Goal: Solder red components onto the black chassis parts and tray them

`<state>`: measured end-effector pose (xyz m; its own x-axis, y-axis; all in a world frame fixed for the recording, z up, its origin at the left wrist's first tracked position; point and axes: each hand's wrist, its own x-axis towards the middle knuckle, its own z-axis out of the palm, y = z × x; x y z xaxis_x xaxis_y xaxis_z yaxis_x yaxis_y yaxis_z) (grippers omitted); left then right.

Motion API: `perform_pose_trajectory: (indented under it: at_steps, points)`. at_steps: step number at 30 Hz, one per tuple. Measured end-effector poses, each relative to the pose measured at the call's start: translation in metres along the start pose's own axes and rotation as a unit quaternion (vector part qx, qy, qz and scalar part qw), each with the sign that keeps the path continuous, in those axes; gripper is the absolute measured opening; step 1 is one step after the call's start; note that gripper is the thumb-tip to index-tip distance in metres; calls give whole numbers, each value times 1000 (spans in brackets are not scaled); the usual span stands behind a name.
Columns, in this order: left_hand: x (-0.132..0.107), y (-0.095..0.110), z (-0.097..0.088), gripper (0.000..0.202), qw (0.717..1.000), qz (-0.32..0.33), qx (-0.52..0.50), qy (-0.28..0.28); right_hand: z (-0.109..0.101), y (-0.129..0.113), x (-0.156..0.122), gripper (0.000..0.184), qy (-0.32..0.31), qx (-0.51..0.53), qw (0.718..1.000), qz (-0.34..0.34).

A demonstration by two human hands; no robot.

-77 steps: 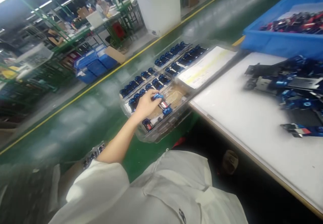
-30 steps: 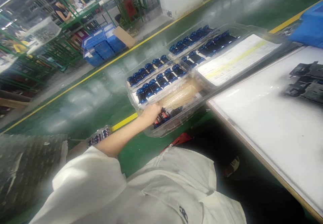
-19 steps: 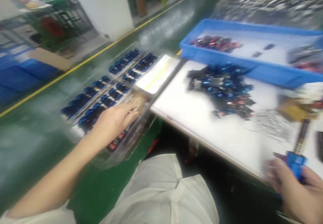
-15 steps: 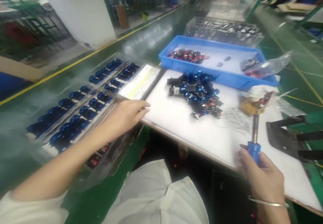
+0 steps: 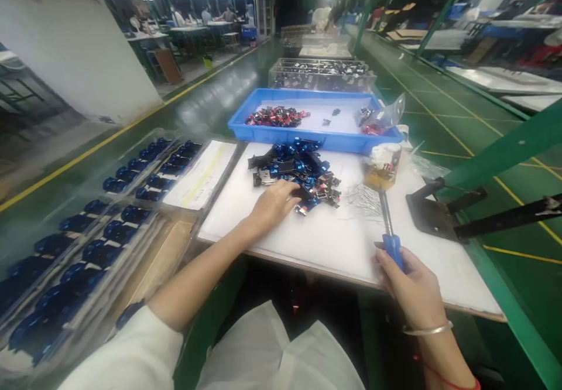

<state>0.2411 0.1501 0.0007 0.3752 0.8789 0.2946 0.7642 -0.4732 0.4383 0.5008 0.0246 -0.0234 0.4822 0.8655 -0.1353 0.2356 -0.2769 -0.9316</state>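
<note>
From my distant seat I had the left hand right at the near edge of the pile of blue and black parts, fingers curled in against it, though I could not tell whether they had hold of a piece. The pile sat toward the far side of the white table, just this side of the blue bin, where red and black bits lay heaped at the left and a clear bag leaned at the right. And over on the right, there was my right hand, wrapped firmly round the handle of a blue-handled tool, its shaft pointing away toward a brown block! Thin wires lay loose between that block and the pile. Out left, I saw more blue parts standing in rows, with a paper sheet beyond them, beside the table.
</note>
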Motion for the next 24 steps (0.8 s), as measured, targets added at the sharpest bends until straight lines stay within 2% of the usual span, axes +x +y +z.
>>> perform_pose_trajectory:
  at_steps: [5, 8, 12, 17, 20, 24]
  points:
    - [15, -2, 8, 46, 997, -26, 67, -11, -2, 5, 5, 61, -21, 7, 1000, 12]
    - [21, -3, 10, 41, 996, -28, 85, -20, -5, 12, 11, 57, -27, 8, 1000, 4]
    - [24, -3, 14, 27, 996, -27, 86, -1, -5, 16, 13, 57, -41, 5, 999, 8]
    - [24, 1, 11, 17, 997, -29, 66, 1, -1, 11, 7, 54, 0, 9, 1000, -6]
    - [21, 4, 8, 16, 998, -32, 44, 13, -2, 12, 9, 56, -19, 11, 1000, -3]
    - [16, 8, 3, 21, 996, -44, -45, 68, -5, 19, 15, 56, -37, 7, 999, 4]
